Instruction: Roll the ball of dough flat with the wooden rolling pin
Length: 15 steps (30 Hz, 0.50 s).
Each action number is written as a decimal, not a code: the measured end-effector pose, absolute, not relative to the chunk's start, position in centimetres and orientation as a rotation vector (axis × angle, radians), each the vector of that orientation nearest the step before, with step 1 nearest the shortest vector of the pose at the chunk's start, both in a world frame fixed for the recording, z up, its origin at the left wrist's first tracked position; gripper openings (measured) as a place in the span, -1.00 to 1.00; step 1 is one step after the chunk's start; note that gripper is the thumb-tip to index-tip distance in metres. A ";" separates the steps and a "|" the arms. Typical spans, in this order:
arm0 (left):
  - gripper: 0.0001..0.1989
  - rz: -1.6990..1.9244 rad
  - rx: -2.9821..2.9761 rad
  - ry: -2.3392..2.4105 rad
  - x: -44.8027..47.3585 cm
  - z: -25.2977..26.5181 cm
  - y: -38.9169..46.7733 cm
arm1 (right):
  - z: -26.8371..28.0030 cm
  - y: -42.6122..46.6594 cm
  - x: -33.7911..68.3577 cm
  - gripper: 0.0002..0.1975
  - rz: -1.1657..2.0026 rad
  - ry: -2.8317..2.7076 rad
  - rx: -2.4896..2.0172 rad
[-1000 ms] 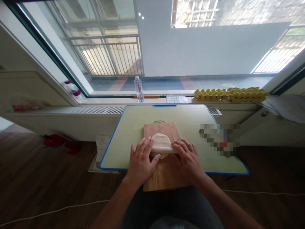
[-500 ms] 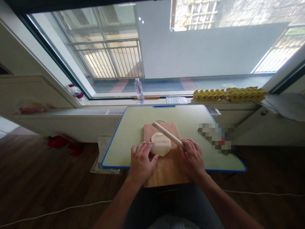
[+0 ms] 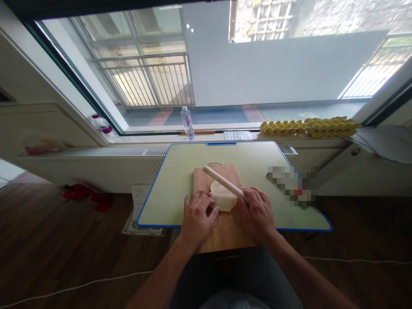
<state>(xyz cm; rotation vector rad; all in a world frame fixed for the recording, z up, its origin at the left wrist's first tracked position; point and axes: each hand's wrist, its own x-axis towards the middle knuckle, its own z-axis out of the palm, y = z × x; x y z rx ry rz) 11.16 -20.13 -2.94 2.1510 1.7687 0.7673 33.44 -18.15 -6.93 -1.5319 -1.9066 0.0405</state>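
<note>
A thin, roundish sheet of dough (image 3: 222, 199) lies on the wooden cutting board (image 3: 222, 238). My left hand (image 3: 198, 216) has its thumb and fingertips closed on the dough's left edge. In my right hand (image 3: 257, 210) is the near end of a pale wooden rolling pin (image 3: 225, 183), fingers wrapped round it. The pin slants up to the left across the upper right part of the dough, its far end past the dough's top edge. The fingers cover part of the dough's left edge and the pin's near end.
The board rests on a pale green folding table (image 3: 170, 184) with a blue rim. A blurred-out item (image 3: 292, 184) lies at its right. On the windowsill stand a clear bottle (image 3: 187, 124) and a yellow wavy stack (image 3: 309, 127). A white cable (image 3: 96, 281) crosses the floor at left.
My left hand has moved right with the dough, which now sits farther right, partly under the rolling pin. The pin and my right hand have shifted slightly left.
</note>
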 end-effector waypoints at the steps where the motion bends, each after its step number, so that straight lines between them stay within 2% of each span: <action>1: -0.91 0.766 2.147 1.761 11.2 -2.9 -20.1 | -6.9 -18.1 33.5 -0.74 0.036 -1.919 -1.526; 8: -0.93 0.814 2.169 1.720 10.8 -2.5 -20.9 | -5.8 -17.2 33.9 -0.69 0.036 -2.101 -1.512; 15: -0.80 1.113 2.199 1.786 9.5 -1.5 -19.3 | -3.8 -15.7 33.5 -0.71 0.071 -2.315 -1.408</action>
